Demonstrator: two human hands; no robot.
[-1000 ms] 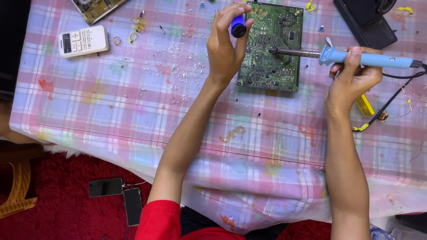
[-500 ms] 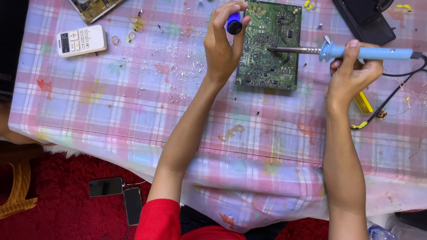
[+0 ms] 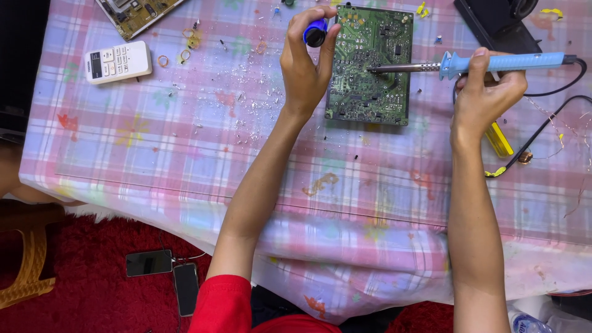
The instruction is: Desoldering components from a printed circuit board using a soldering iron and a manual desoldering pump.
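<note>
— Head view: which way does the soldering iron (image 3: 493, 63) point?

— Its long axis lies almost level, metal tip to the left, touching the green circuit board (image 3: 369, 68) (which lies flat on the table's far side).

— And the fingers?

— The right hand (image 3: 487, 92) is curled tight round the blue handle. The left hand (image 3: 305, 65) pinches a small blue round-ended tool (image 3: 316, 32) at the board's left edge.

— Surroundings?

— A pink plaid tablecloth (image 3: 185, 154) flecked with solder bits, a white remote (image 3: 117, 61), two phones (image 3: 166, 271) on red carpet.
</note>
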